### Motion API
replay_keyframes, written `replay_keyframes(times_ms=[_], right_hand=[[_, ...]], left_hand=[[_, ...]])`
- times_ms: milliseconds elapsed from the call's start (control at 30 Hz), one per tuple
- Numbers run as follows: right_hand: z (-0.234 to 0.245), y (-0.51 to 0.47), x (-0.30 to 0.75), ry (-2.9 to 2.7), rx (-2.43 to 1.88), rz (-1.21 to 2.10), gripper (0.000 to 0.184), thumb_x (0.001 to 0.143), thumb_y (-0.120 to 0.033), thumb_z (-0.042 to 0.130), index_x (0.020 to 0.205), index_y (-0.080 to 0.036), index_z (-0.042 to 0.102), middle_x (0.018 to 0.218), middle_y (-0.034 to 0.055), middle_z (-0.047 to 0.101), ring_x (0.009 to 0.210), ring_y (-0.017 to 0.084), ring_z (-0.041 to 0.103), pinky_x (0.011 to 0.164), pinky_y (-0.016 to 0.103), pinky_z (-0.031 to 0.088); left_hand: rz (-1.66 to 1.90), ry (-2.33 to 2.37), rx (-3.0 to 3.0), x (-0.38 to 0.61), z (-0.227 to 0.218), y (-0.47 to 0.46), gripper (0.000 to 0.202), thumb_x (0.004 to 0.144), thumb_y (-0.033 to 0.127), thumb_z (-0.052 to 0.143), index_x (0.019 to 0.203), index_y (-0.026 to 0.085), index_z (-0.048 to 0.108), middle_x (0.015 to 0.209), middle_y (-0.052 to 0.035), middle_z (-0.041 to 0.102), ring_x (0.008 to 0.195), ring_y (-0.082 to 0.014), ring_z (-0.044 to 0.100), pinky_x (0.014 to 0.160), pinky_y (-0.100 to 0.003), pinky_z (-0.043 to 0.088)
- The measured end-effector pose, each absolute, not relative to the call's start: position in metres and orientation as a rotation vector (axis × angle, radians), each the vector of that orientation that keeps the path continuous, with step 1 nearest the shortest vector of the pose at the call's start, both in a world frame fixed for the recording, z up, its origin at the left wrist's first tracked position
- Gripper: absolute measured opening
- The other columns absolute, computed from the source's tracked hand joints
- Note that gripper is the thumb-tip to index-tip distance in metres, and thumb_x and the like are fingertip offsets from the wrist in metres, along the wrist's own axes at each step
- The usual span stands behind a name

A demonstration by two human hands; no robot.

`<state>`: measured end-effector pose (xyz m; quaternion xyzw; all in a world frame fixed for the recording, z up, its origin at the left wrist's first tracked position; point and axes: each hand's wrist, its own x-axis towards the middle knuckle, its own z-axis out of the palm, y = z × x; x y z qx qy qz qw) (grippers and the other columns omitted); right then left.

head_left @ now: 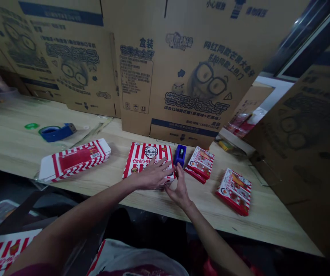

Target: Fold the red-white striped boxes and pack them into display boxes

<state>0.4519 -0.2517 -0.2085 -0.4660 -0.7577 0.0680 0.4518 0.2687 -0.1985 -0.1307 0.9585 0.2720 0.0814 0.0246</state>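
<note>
Left hand (152, 175): flat, fingers spread, palm down on the lid of the striped box (147, 159); pressing, not clenched, apparently to keep it from sliding.
Right hand (179, 189): at the box's near right corner, fingertips against the edge; pinching or merely touching, cannot tell.
Striped box: flat on the wooden bench (15, 134), near the front edge, face up.
Blue dispenser (180, 154): just beside the box's right side, within reach.
Small red packs (201, 163): right of the dispenser; another (234, 190) farther right, apart.
Second striped box (74, 159): left, apart, angled.
Tape gun (56, 132): far left, back.
Cartons (182, 69): stacked behind, walling the bench.
</note>
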Motion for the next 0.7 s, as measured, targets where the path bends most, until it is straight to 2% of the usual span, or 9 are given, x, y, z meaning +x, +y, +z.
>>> replay_keyframes(times_ms=[100,233,300,467,600,700], right_hand=[[-0.211,-0.251,0.453,-1.865,-1.157,0.167,0.087,0.08,-0.028,0.062,0.149,-0.017,0.01,0.154,0.0182,0.018,0.142,0.034,0.022,0.112,0.056,0.032],[-0.212,-0.25,0.454,-1.857,-1.132,0.16,0.086,0.08,-0.025,0.062,0.149,-0.017,0.012,0.153,0.0172,0.022,0.142,0.031,0.024,0.114,0.052,0.03],[-0.212,-0.249,0.455,-1.835,-1.128,0.169,0.085,0.08,-0.025,0.062,0.149,-0.017,0.013,0.153,0.0167,0.024,0.142,0.03,0.026,0.114,0.05,0.032],[-0.213,-0.247,0.458,-1.817,-1.1,0.163,0.086,0.078,-0.028,0.065,0.148,-0.018,0.018,0.151,0.0161,0.029,0.14,0.031,0.029,0.112,0.05,0.034],[-0.213,-0.245,0.457,-1.833,-1.127,0.167,0.084,0.077,-0.027,0.065,0.148,-0.018,0.02,0.151,0.0164,0.029,0.14,0.032,0.029,0.112,0.05,0.035],[-0.215,-0.244,0.454,-1.853,-1.128,0.164,0.084,0.076,-0.024,0.064,0.147,-0.019,0.021,0.152,0.0157,0.028,0.141,0.031,0.028,0.11,0.049,0.037]], left_hand=[[0.227,0.789,2.993,0.269,-0.126,-0.199,0.047,0.092,0.02,0.042,0.137,0.031,0.042,0.152,-0.008,0.034,0.14,-0.0316,0.029,0.111,-0.062,0.015],[0.143,0.693,3.014,0.277,-0.119,-0.194,0.051,0.085,0.016,0.05,0.133,0.033,0.046,0.153,-0.0074,0.032,0.137,-0.0327,0.034,0.108,-0.064,0.021],[0.145,0.641,3.019,0.281,-0.116,-0.192,0.045,0.086,0.019,0.051,0.13,0.032,0.049,0.151,-0.0074,0.037,0.136,-0.0325,0.036,0.107,-0.063,0.026],[0.201,0.559,3.05,0.281,-0.108,-0.193,0.021,0.093,0.026,0.045,0.109,0.026,0.058,0.133,-0.0095,0.052,0.127,-0.0299,0.045,0.097,-0.055,0.042],[0.188,0.539,3.115,0.277,-0.108,-0.198,0.022,0.085,0.018,0.058,0.107,0.024,0.057,0.132,-0.0109,0.052,0.127,-0.0317,0.045,0.094,-0.055,0.045],[0.193,0.556,3.145,0.274,-0.115,-0.201,0.019,0.084,0.021,0.059,0.104,0.023,0.057,0.131,-0.0119,0.053,0.128,-0.0325,0.043,0.096,-0.054,0.043]])
